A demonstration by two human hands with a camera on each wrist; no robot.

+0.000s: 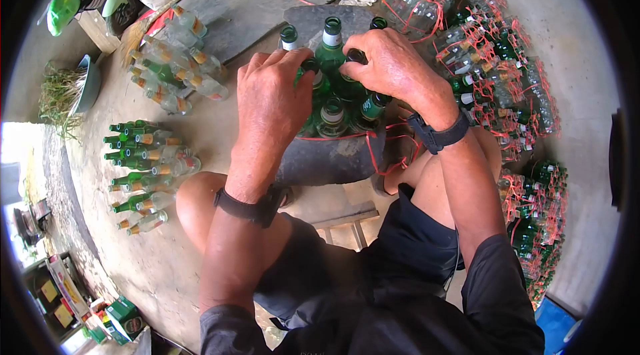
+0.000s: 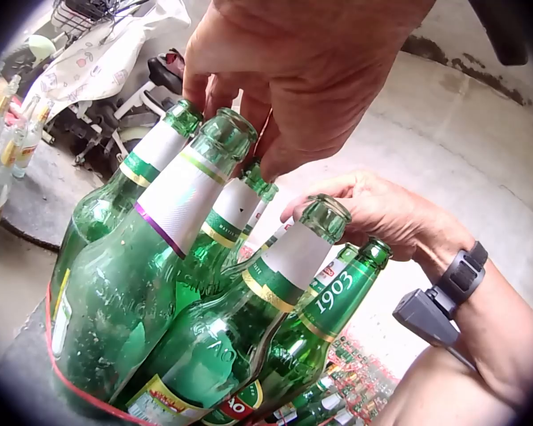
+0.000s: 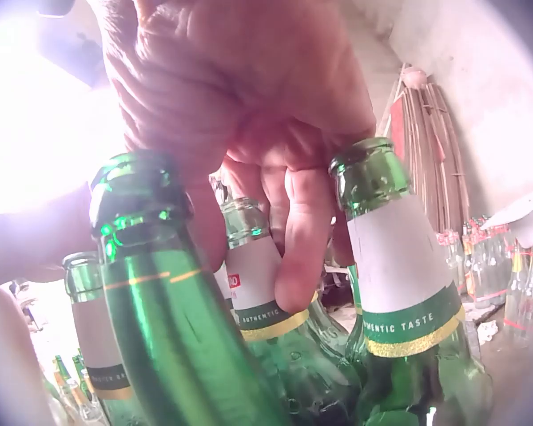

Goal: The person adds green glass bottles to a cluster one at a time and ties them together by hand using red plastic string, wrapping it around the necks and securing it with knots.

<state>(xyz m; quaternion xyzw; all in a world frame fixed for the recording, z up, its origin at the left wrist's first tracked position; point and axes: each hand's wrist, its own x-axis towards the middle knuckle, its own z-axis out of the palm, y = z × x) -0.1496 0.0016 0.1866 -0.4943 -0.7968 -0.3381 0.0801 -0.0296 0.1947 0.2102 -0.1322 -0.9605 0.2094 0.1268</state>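
Note:
Several green glass beer bottles (image 1: 331, 55) stand upright in a tight cluster, with a red string (image 2: 80, 389) running round their bodies. My left hand (image 1: 273, 98) grips one bottle by its neck at the cluster's left; in the left wrist view its fingers reach down behind a front bottle (image 2: 124, 293). On the right side my right hand (image 1: 400, 65) holds another bottle's neck, thumb and fingers round the top. The right wrist view shows its fingers (image 3: 306, 235) along a white-labelled neck. A bottle with a "1903" neck label (image 2: 324, 311) stands at the near right.
Under the cluster is a dark slab (image 1: 327, 167), with loose red string (image 1: 377, 155) at its right. Many string-tied bottles (image 1: 493, 68) crowd the right side. Loose bottles stand in two groups at left, one nearer (image 1: 147, 172), one farther (image 1: 177, 65). A green basin (image 1: 88, 85) lies beyond.

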